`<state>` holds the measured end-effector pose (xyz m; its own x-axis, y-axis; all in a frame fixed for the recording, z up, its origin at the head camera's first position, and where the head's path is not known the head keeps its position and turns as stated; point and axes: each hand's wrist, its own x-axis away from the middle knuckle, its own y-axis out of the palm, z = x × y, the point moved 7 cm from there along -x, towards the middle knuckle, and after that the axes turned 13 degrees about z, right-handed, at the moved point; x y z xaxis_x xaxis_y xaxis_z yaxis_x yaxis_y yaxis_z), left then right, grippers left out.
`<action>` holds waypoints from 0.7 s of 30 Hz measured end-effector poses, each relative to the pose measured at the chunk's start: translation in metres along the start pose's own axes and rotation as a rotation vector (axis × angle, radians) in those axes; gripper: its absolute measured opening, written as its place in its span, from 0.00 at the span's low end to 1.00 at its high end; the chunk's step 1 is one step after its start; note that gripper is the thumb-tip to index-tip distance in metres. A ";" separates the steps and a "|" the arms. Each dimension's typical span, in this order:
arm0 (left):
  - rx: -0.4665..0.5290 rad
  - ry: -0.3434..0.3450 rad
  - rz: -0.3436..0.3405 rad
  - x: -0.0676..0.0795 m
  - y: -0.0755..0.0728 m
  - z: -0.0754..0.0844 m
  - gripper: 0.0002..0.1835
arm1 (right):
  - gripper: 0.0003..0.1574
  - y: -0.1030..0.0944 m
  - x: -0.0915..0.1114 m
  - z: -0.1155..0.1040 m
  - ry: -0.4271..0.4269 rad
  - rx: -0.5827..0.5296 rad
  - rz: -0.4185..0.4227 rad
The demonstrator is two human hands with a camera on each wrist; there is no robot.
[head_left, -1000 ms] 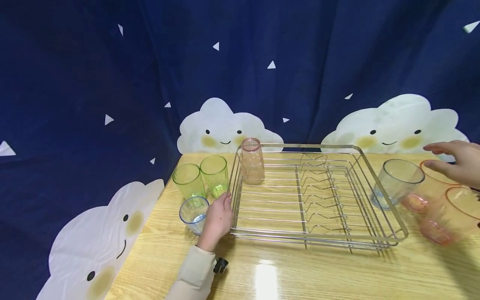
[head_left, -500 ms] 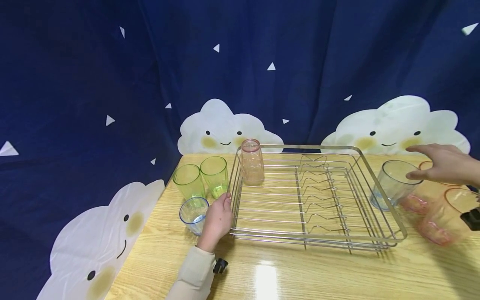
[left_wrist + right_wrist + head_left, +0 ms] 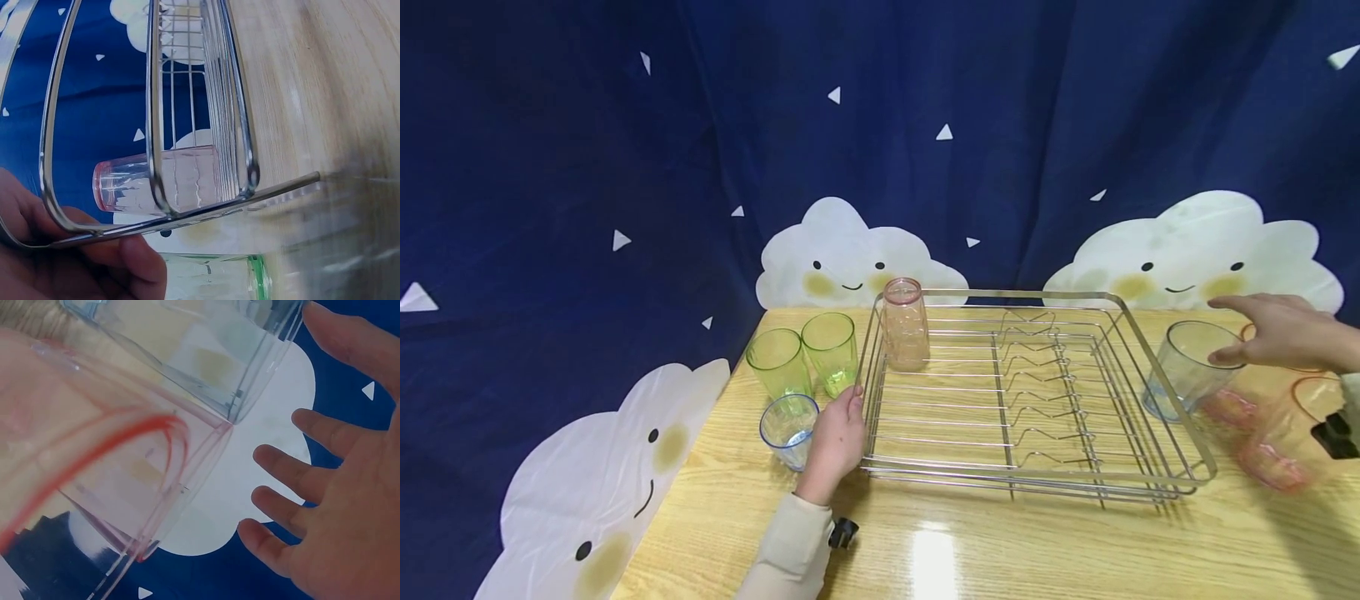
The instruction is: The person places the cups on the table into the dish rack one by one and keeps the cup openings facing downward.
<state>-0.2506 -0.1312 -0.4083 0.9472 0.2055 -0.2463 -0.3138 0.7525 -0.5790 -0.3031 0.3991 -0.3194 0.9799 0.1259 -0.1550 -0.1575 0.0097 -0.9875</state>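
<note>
My left hand [image 3: 837,433] grips the left end of the wire dish rack [image 3: 1030,477]; in the left wrist view its fingers [image 3: 142,259] curl round the frame. A pink glass [image 3: 907,342] stands in the rack's back left corner, narrower end up. Over the right-hand glasses hovers my right hand [image 3: 1285,333], fingers spread and holding nothing. Nearest to it is a blue-grey glass [image 3: 1183,375], its rim close to the thumb. Two orange-pink glasses [image 3: 1273,462] stand below the hand and wrist, partly hidden; the right wrist view shows the blue-grey glass [image 3: 206,356] beside an orange-pink one.
Left of the rack stand two green glasses [image 3: 775,367] and a short blue-rimmed glass [image 3: 788,425], close to my left hand. Wooden tabletop [image 3: 1000,550] runs along the front. A dark blue curtain [image 3: 1000,167] with cloud prints hangs behind.
My right hand has moved left, from above the orange-pink glasses to the blue-grey glass's rim. The left hand stays on the rack, and the glasses have not moved.
</note>
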 end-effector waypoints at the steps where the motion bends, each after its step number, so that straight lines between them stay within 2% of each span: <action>1: 0.000 0.003 0.002 0.000 0.000 0.000 0.22 | 0.60 0.001 0.000 0.001 0.000 0.000 0.002; 8: 0.002 -0.021 0.002 0.000 0.001 -0.002 0.22 | 0.57 0.002 -0.003 -0.006 -0.057 -0.005 0.016; 21: 0.003 -0.031 -0.001 0.000 0.002 -0.003 0.22 | 0.59 0.005 -0.001 -0.016 -0.062 -0.029 0.000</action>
<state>-0.2519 -0.1317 -0.4122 0.9490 0.2241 -0.2219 -0.3131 0.7544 -0.5769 -0.3025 0.3830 -0.3250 0.9704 0.1867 -0.1535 -0.1526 -0.0188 -0.9881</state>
